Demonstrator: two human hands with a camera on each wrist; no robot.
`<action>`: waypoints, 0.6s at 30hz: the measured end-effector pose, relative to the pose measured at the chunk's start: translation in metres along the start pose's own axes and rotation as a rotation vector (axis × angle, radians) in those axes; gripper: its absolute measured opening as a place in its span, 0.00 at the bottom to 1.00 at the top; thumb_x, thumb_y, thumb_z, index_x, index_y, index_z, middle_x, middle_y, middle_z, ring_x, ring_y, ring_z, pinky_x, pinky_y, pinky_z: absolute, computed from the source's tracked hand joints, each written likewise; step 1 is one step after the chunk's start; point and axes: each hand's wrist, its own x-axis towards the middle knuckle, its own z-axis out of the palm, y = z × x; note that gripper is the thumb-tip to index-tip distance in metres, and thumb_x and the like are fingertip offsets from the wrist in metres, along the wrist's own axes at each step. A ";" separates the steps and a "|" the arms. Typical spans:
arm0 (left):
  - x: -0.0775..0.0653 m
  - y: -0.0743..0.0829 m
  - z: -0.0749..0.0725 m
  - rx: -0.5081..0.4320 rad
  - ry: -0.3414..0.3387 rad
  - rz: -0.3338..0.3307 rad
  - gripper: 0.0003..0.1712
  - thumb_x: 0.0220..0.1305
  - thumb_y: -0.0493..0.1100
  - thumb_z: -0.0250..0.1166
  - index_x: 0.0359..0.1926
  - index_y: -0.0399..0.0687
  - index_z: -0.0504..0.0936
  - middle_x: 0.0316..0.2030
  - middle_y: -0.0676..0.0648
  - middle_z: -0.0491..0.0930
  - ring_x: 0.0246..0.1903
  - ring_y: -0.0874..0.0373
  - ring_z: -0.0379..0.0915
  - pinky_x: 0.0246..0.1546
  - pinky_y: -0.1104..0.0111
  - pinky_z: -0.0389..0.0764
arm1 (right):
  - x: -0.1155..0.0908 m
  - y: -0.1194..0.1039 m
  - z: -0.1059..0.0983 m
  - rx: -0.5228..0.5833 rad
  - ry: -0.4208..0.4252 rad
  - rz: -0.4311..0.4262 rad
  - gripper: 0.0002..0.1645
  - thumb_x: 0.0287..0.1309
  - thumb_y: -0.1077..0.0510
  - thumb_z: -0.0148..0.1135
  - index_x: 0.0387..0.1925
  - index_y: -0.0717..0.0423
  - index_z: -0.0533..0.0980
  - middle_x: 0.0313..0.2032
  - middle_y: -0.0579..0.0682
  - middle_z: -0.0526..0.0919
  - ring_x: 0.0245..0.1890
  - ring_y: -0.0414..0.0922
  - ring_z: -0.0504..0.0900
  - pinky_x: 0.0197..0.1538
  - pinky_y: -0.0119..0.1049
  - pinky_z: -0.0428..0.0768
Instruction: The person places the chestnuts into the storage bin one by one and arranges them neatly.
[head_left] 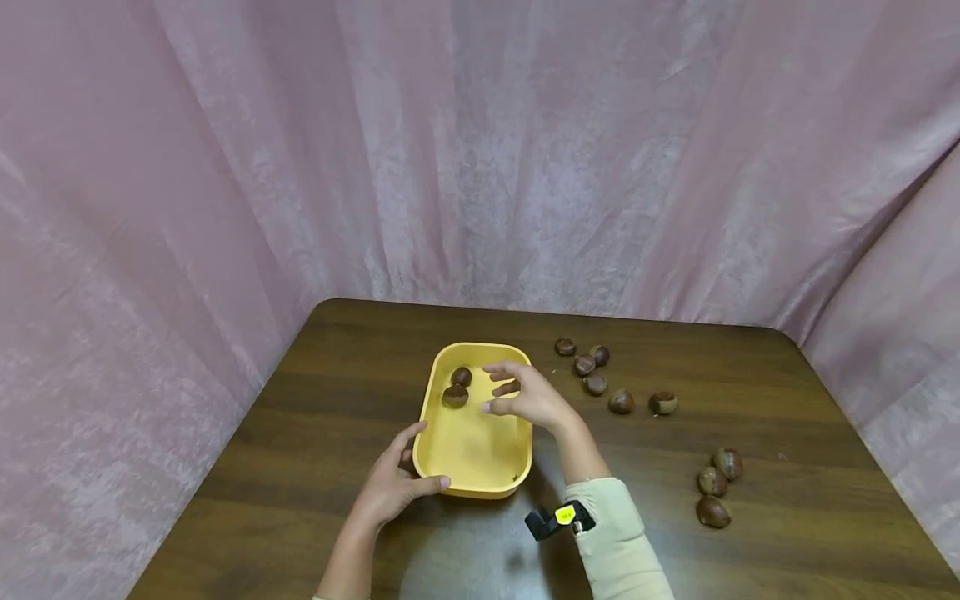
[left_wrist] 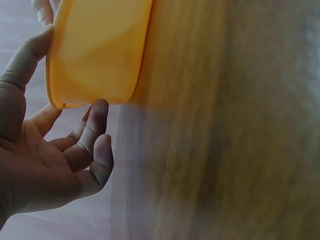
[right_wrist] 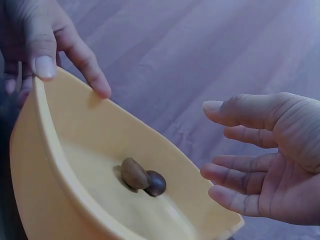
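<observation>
A yellow plastic container [head_left: 472,454] stands on the table with two chestnuts inside, a brown chestnut [head_left: 455,396] and a darker chestnut [head_left: 461,377], touching each other near its left wall. At its near-left corner my left hand [head_left: 390,479] grips the rim, thumb on the near edge and fingers along the left side. The left wrist view shows that hand [left_wrist: 55,145] curved about the container's end. Over the container's right half hovers my right hand [head_left: 528,396], fingers spread apart. Nothing lies between those fingers in the right wrist view, where the hand [right_wrist: 270,160] appears beside the rim.
Right of the container, several loose chestnuts [head_left: 585,365] lie toward the table's far side, with another chestnut [head_left: 663,403] farther right. Three more, including a chestnut [head_left: 712,512], sit close together at the right. Pink curtains [head_left: 480,150] hang behind the brown wooden table [head_left: 337,392].
</observation>
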 end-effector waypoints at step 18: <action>-0.001 -0.001 0.000 0.003 0.019 -0.025 0.53 0.37 0.40 0.80 0.67 0.54 0.63 0.41 0.38 0.76 0.25 0.54 0.74 0.26 0.63 0.72 | -0.025 0.012 -0.025 -0.017 0.012 -0.033 0.36 0.49 0.60 0.70 0.60 0.58 0.68 0.53 0.60 0.72 0.50 0.58 0.73 0.46 0.45 0.75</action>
